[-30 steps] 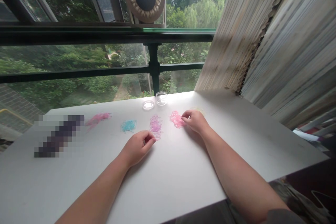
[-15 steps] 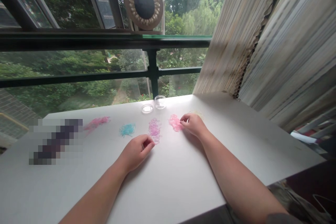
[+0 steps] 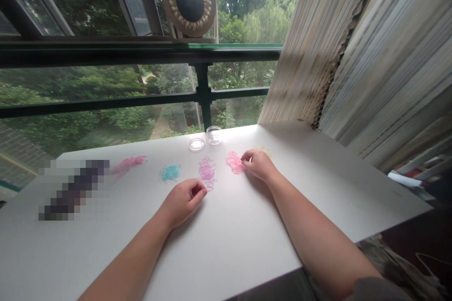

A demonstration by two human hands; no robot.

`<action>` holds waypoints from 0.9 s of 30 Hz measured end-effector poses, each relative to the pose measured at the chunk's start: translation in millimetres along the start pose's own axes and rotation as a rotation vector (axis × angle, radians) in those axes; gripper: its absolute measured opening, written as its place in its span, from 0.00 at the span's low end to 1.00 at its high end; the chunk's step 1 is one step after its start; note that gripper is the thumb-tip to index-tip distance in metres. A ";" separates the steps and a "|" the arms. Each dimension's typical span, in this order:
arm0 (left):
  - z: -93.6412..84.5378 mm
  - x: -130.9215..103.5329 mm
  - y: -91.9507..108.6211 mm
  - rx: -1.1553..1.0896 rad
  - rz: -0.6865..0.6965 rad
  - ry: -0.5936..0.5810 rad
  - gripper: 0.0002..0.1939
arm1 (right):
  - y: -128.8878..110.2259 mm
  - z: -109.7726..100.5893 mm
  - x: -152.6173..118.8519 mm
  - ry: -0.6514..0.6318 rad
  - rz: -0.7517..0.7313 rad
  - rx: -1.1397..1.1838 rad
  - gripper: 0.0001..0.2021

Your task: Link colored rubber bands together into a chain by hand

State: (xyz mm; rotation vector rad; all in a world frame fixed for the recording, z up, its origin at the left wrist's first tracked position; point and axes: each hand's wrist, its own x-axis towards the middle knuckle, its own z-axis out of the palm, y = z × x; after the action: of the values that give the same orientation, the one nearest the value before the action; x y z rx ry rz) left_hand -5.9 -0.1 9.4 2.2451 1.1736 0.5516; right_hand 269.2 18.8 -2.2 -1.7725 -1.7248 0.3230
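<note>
At white table, left hand pinched beside purple bands, right hand at pink bands, grip unclear.

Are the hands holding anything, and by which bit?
Can't tell: the left hand is by the purple strands, the right hand at the rightmost pink strands; anything pinched is too small to see.

Both hands loosely curled.
</note>
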 end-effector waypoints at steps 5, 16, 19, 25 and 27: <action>0.1 -0.4 -0.7 0.004 0.009 -0.008 0.11 | 1.9 0.7 0.9 0.002 -0.018 -0.006 0.10; -1.7 0.4 -9.4 0.090 -0.045 0.032 0.09 | 3.8 -0.4 3.0 0.103 0.018 -0.025 0.13; -1.4 0.4 -11.7 0.119 -0.044 0.070 0.10 | 0.0 -2.2 1.7 0.139 0.036 0.007 0.11; 2.5 2.1 -10.6 0.167 -0.024 0.080 0.11 | -16.2 -0.1 -6.1 0.105 -0.022 0.052 0.08; 3.2 2.7 -10.4 0.169 -0.037 0.092 0.11 | -22.0 2.2 -9.7 0.086 -0.058 0.066 0.08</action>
State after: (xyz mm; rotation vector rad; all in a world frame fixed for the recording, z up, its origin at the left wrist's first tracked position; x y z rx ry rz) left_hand -8.9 6.2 0.6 2.3554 1.3503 0.5649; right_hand 249.1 8.6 6.6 -1.6618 -1.6824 0.2720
